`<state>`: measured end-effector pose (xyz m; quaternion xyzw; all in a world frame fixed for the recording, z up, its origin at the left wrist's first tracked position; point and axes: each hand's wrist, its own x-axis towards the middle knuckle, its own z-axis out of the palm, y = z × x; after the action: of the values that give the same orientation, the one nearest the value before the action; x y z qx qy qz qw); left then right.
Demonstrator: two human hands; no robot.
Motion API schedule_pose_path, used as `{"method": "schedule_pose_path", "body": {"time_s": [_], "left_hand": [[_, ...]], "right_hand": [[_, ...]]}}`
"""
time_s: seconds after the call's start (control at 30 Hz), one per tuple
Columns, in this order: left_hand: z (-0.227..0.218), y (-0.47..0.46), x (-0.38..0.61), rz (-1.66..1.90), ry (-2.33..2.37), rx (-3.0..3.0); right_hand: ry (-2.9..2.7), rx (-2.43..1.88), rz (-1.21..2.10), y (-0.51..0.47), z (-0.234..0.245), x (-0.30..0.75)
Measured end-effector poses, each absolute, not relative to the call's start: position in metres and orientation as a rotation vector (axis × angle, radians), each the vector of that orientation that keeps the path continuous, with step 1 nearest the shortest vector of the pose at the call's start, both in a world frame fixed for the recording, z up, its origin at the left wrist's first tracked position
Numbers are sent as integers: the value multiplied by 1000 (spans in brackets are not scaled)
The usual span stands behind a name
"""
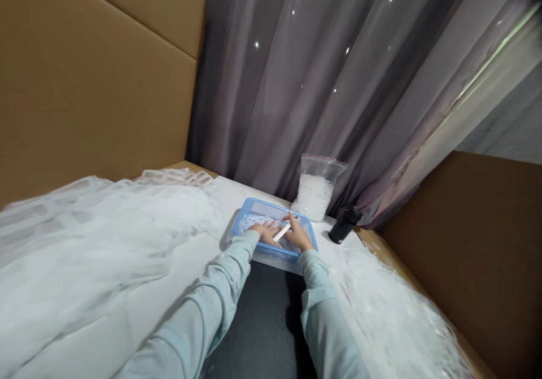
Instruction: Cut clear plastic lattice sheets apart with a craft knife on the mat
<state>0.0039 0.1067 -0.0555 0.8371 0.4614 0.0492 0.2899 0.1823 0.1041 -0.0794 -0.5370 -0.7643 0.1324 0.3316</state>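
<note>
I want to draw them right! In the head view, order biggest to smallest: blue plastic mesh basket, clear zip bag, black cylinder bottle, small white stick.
1. blue plastic mesh basket
2. clear zip bag
3. black cylinder bottle
4. small white stick

Dim, bluish light; edges smeared and stretched, daylight slipping past the curtain (339,85).

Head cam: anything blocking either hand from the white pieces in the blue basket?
Nothing visible. The left hand and right hand are inside the blue basket, on the white pieces, with a white strip between them. The plastic bag and black bottle stand beyond its far right corner.
</note>
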Motion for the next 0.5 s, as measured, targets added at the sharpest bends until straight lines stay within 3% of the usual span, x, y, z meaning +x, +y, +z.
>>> {"method": "schedule_pose_path", "body": {"time_s": [0.5], "left_hand": [[-65,113,5,350,1250,2081]], "right_hand": [[-2128,-1341,180,121,-79,178]]}}
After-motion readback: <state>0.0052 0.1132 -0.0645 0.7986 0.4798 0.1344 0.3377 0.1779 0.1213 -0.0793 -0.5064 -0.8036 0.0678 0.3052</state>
